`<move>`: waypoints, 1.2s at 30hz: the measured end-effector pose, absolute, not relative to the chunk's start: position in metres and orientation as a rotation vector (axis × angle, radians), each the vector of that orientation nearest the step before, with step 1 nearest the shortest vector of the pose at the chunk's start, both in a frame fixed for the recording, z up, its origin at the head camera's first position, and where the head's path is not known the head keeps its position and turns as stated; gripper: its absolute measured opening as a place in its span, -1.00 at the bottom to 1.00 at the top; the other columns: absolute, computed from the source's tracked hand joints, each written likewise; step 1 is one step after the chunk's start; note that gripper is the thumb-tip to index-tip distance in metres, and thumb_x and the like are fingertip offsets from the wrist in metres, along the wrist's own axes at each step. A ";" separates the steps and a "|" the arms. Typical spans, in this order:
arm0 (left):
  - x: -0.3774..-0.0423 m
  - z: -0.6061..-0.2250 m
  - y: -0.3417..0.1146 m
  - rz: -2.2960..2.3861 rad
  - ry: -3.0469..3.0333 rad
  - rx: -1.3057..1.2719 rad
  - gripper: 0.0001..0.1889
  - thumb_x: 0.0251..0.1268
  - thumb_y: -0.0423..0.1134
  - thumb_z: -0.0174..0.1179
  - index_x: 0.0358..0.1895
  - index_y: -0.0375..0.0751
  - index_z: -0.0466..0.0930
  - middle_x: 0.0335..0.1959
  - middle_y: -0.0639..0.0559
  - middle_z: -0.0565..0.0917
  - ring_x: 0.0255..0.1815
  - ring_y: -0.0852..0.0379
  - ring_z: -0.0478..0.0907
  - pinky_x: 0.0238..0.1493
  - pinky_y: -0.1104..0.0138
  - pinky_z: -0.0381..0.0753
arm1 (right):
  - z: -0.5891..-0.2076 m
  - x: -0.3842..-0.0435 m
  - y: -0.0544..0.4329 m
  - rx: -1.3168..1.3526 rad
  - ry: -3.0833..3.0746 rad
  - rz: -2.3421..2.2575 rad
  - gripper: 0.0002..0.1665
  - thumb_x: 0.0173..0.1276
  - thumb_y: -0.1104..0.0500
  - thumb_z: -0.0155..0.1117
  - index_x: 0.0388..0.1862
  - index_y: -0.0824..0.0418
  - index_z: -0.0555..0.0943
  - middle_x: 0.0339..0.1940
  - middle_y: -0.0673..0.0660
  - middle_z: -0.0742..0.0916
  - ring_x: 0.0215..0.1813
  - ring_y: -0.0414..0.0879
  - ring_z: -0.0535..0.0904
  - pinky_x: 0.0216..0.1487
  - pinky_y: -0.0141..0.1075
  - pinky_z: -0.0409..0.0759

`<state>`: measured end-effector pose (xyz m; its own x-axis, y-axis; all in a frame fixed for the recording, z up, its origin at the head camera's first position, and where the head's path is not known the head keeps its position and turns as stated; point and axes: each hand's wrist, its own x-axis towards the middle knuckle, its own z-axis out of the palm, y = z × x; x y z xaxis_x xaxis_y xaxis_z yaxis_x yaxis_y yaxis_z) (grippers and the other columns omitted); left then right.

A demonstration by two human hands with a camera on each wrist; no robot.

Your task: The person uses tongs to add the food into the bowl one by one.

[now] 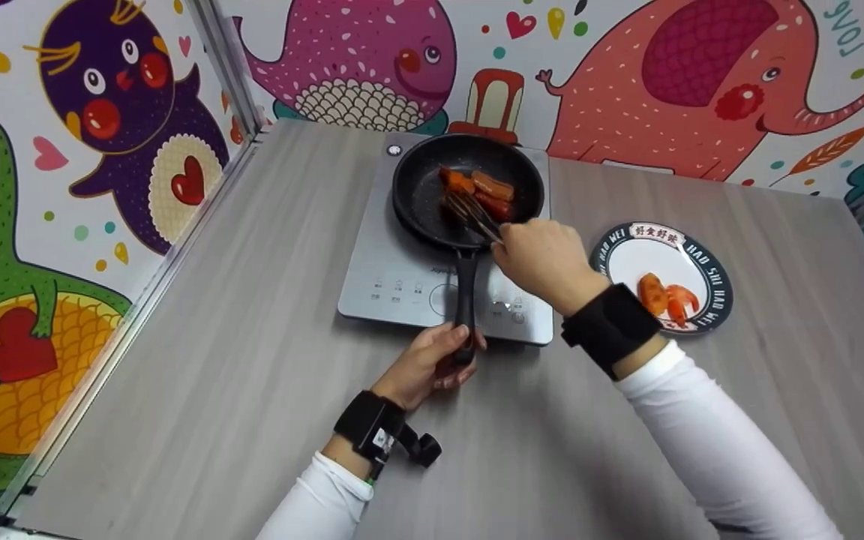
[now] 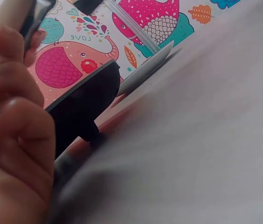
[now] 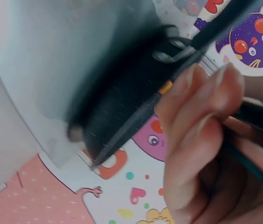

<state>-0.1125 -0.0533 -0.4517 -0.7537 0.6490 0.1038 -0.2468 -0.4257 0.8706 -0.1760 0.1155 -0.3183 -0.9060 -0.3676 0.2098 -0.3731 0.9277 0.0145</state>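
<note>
The black frying pan (image 1: 417, 202) sits on an induction cooker (image 1: 379, 270). My left hand (image 1: 424, 364) curls round the end of the pan handle (image 1: 466, 292), thumb on top. Several food pieces lie in the pan, among them a brown sausage-like piece (image 1: 493, 185), a red one (image 1: 494, 205) and an orange one (image 1: 456, 181). In my right hand (image 1: 548, 259), above the pan's near right rim, I grip metal tongs (image 1: 473, 212), whose tips reach down to the food. The right wrist view shows the curled fingers (image 3: 201, 126) beside the pan's side.
To the right of the cooker, a plate (image 1: 623, 251) with a dark lettered rim holds a browned oblong piece (image 1: 652, 293) and a red-orange piece (image 1: 679, 303). Cartoon-printed walls (image 1: 522, 60) border the wood-grain table (image 1: 252, 300) at the back and left.
</note>
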 end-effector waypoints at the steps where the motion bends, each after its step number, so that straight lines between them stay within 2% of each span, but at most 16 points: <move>1: -0.112 -0.452 -0.053 2.190 1.241 0.587 -0.63 0.29 0.04 -0.04 -0.19 -0.24 0.47 -0.67 0.04 0.43 -0.73 0.23 0.23 -0.76 0.42 0.07 | -0.315 -0.178 0.114 0.563 -2.908 0.036 -0.71 0.21 0.09 0.06 -0.65 0.20 0.47 -0.75 0.14 0.50 -0.64 0.13 0.46 -0.68 0.02 0.41; 4: -0.112 -0.453 -0.053 2.181 1.249 0.577 -0.63 0.28 0.04 -0.03 -0.19 -0.24 0.47 -0.67 0.04 0.45 -0.74 0.23 0.23 -0.76 0.40 0.07 | -0.308 -0.184 0.109 0.562 -3.016 0.030 -0.68 0.24 0.07 0.03 -0.64 0.18 0.49 -0.75 0.10 0.51 -0.63 0.07 0.49 -0.64 -0.02 0.45; 9: -0.110 -0.453 -0.051 2.184 1.266 0.564 -0.62 0.26 0.05 -0.02 -0.20 -0.24 0.48 -0.67 0.04 0.45 -0.74 0.22 0.23 -0.76 0.40 0.08 | -0.305 -0.195 0.102 0.531 -3.103 0.075 -0.70 0.28 0.04 0.03 -0.52 0.17 0.56 -0.73 0.06 0.55 -0.60 0.01 0.52 -0.59 -0.06 0.50; 17: -0.109 -0.455 -0.042 2.179 1.253 0.592 -0.62 0.26 0.07 -0.02 -0.22 -0.21 0.49 -0.68 0.07 0.45 -0.75 0.24 0.22 -0.78 0.38 0.02 | -0.303 -0.215 0.096 0.429 -3.216 0.233 -0.70 0.28 0.03 0.01 -0.52 0.17 0.54 -0.77 0.05 0.58 -0.75 -0.11 0.49 -0.62 -0.19 0.47; 22: -0.110 -0.454 -0.039 2.182 1.249 0.612 -0.63 0.26 0.07 -0.02 -0.22 -0.19 0.50 -0.68 0.07 0.44 -0.75 0.24 0.23 -0.79 0.37 0.00 | -0.301 -0.223 0.097 0.371 -3.249 0.280 -0.72 0.27 0.01 0.03 -0.48 0.17 0.54 -0.69 0.06 0.60 -0.75 -0.16 0.51 -0.56 -0.20 0.49; 29: -0.112 -0.452 -0.047 2.186 1.283 0.585 -0.62 0.25 0.08 -0.02 -0.22 -0.20 0.49 -0.67 0.06 0.45 -0.72 0.23 0.26 -0.77 0.41 0.09 | -0.302 -0.225 0.090 0.405 -3.235 0.268 -0.66 0.21 -0.11 0.12 -0.48 0.13 0.54 -0.74 0.02 0.60 -0.63 -0.07 0.54 -0.40 -0.13 0.51; 36: -0.113 -0.453 -0.052 2.191 1.288 0.581 -0.61 0.25 0.09 -0.02 -0.22 -0.20 0.49 -0.68 0.06 0.44 -0.73 0.22 0.24 -0.77 0.38 0.05 | -0.303 -0.219 0.089 0.425 -3.220 0.328 -0.57 0.15 -0.20 0.17 -0.45 0.15 0.54 -0.71 0.06 0.60 -0.61 -0.05 0.52 -0.51 -0.18 0.45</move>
<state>-0.1132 -0.0522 -0.4534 -0.7684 0.6326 0.0968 -0.2231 -0.4066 0.8860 -0.2191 0.0893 -0.3031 -0.9588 -0.2679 -0.0945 -0.2433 0.9461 -0.2136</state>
